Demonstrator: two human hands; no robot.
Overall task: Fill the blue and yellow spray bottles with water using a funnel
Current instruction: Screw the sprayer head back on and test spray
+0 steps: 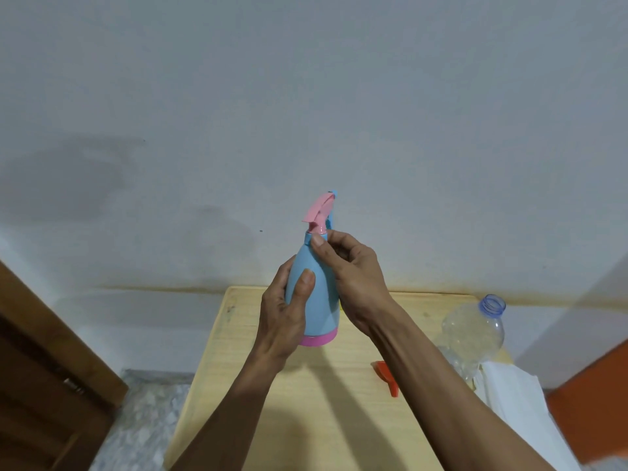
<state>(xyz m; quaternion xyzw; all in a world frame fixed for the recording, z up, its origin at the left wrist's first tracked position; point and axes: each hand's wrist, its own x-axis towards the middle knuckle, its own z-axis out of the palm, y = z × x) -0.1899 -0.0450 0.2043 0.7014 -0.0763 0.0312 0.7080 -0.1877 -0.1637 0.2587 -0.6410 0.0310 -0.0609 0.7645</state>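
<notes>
Above the surface (306,402), your left hand (282,321) grips the blue spray bottle (314,300); right-hand fingers (319,241) pinch its collar; a slipping twist could drop it

Left hand (283,314) grips — right hand (353,273) pinches (both raised).

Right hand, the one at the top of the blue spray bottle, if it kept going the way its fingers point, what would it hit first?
The right hand already pinches the blue spray bottle at its neck collar, so it meets that first; the pink trigger head sits just above.
</notes>
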